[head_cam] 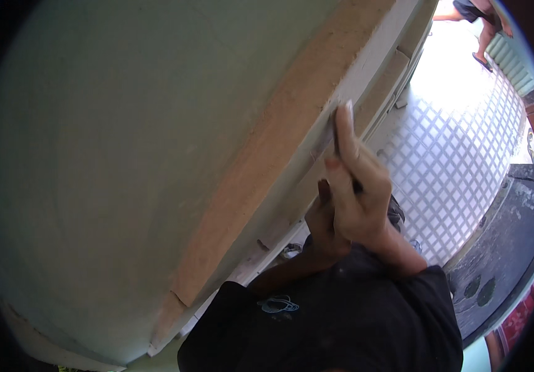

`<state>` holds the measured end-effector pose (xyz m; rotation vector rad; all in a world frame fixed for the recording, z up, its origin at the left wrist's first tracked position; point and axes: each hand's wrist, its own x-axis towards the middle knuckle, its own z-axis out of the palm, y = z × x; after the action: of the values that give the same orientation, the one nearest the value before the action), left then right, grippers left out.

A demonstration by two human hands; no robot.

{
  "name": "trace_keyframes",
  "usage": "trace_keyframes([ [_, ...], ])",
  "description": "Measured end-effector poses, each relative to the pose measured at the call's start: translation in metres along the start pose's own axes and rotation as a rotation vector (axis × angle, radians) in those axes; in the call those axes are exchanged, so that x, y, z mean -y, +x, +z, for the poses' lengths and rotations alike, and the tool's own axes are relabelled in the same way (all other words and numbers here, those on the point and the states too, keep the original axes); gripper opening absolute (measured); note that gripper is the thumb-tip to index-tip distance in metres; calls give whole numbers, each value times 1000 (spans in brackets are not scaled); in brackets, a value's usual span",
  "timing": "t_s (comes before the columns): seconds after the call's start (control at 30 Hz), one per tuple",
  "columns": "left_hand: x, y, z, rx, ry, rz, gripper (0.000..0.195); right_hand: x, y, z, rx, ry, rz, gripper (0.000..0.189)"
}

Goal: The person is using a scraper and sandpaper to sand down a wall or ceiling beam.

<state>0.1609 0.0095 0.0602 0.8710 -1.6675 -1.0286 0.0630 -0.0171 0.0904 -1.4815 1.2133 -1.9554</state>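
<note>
My right hand (362,190) is raised at the white edge of a frame (290,172) that runs diagonally along the wall. Its index finger stretches upward, with the tip at the edge. A thin dark strip shows beside that finger; whether it is a held item or a shadow, I cannot tell. Close beside and partly behind it is my left hand (325,223), its fingers bent and partly hidden, so its grip is unclear. A bare orange-brown band (267,139) borders the frame, between the white edge and the pale green wall (122,153).
Ledges (383,83) run beside the frame. A diamond-patterned tiled floor (443,176) lies to the right, with a dark slab (504,251) along its far side. Another person's leg (484,39) in a sandal shows at top right. Red patterned cloth (523,316) is at lower right.
</note>
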Motion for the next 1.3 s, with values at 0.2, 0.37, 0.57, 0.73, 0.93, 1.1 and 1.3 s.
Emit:
trace_keyframes([
  [0.2, 29, -21, 0, 112, 61, 49, 44, -2, 2, -7, 37, 41, 17, 49],
  [0.37, 19, -17, 22, -92, 0, 195, 46, 5, 2, -14, 115, -2, 134, 48],
  [0.57, 17, -20, 19, -101, 49, 166, 44, -4, -3, -6, 37, -44, 10, 48],
  [0.73, 15, -18, 21, -150, 12, 83, 42, 3, 2, -6, 66, -45, 85, 47],
  [0.93, 21, -29, 20, -152, 73, 99, 41, 3, -3, -4, 38, -61, 62, 45],
  [1.1, 22, -26, 15, -81, -88, -123, 41, 2, 4, -4, 41, -106, 76, 45],
  [1.3, 32, -37, 15, -87, 25, 8, 43, 5, 9, 0, 2, -84, -8, 46],
])
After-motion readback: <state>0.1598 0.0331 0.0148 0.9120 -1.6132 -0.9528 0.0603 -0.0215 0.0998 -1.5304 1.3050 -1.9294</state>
